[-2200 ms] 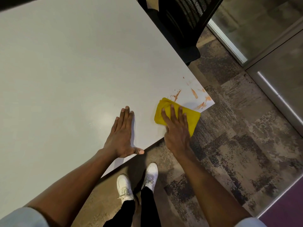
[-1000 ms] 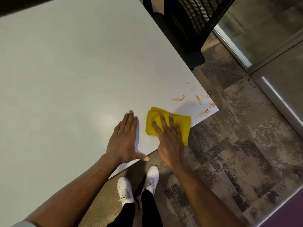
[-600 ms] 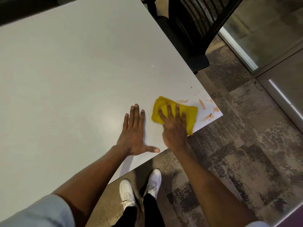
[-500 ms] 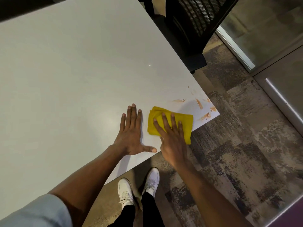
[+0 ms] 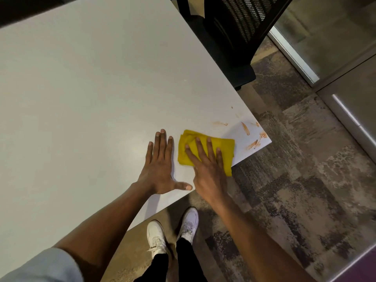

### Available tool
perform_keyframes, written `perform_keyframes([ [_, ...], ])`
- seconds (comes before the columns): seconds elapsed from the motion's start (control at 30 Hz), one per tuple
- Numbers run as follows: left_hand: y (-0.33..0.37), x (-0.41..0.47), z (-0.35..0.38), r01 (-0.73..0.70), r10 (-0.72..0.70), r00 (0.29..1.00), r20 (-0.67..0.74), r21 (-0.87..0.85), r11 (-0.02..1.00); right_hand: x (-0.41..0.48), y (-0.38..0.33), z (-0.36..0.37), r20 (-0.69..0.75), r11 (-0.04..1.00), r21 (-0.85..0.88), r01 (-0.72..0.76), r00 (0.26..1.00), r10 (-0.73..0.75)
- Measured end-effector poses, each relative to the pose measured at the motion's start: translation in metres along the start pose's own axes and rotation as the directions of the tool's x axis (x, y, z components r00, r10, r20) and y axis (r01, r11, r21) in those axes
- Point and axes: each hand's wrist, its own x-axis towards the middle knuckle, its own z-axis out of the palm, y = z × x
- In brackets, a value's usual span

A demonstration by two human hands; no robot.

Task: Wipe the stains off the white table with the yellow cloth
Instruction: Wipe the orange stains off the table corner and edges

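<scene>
The white table fills the left and middle of the head view. Orange-brown stains streak its near right corner, with a fainter smear just left of them. A folded yellow cloth lies flat near the table's front edge, its right end hanging slightly past the edge. My right hand presses on the cloth with fingers spread. My left hand rests flat on the table just left of the cloth, fingers apart and holding nothing. The stains lie to the right of and beyond the cloth, uncovered.
A black mesh office chair stands against the table's right edge at the back. Patterned carpet lies to the right. A glass partition with a metal frame runs along the far right. My white shoes are below the table's front edge.
The cloth under my right hand slid back and forth near the corner; some stains left of the corner have faded to a faint smear. My left hand stays flat on the table.
</scene>
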Motion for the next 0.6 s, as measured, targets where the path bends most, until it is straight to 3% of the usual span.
perform_keyframes([
  [0.1, 0.002, -0.001, -0.003, 0.008, -0.008, 1.000, 0.023, -0.003, 1.000, -0.011, 0.017, -0.003, 0.001, 0.998, -0.011, -0.061, 0.998, 0.061],
  [0.27, 0.008, 0.001, -0.010, 0.048, -0.051, 0.996, 0.071, 0.042, 0.998, 0.051, 0.023, -0.014, -0.056, 0.979, 0.047, -0.196, 0.979, 0.198],
  [0.4, 0.019, 0.004, -0.015, 0.079, -0.088, 0.990, 0.111, 0.085, 0.993, 0.054, 0.023, -0.016, -0.012, 0.993, 0.026, -0.113, 0.994, 0.113],
  [0.5, 0.021, 0.010, -0.020, -0.033, 0.025, 0.996, 0.085, 0.095, 0.995, 0.014, 0.033, -0.019, 0.010, 0.999, 0.018, -0.045, 0.999, 0.044],
  [0.6, 0.024, 0.019, -0.016, -0.114, 0.114, 0.992, 0.058, 0.011, 0.993, -0.021, 0.047, -0.021, 0.011, 0.993, -0.009, -0.116, 0.993, 0.116],
])
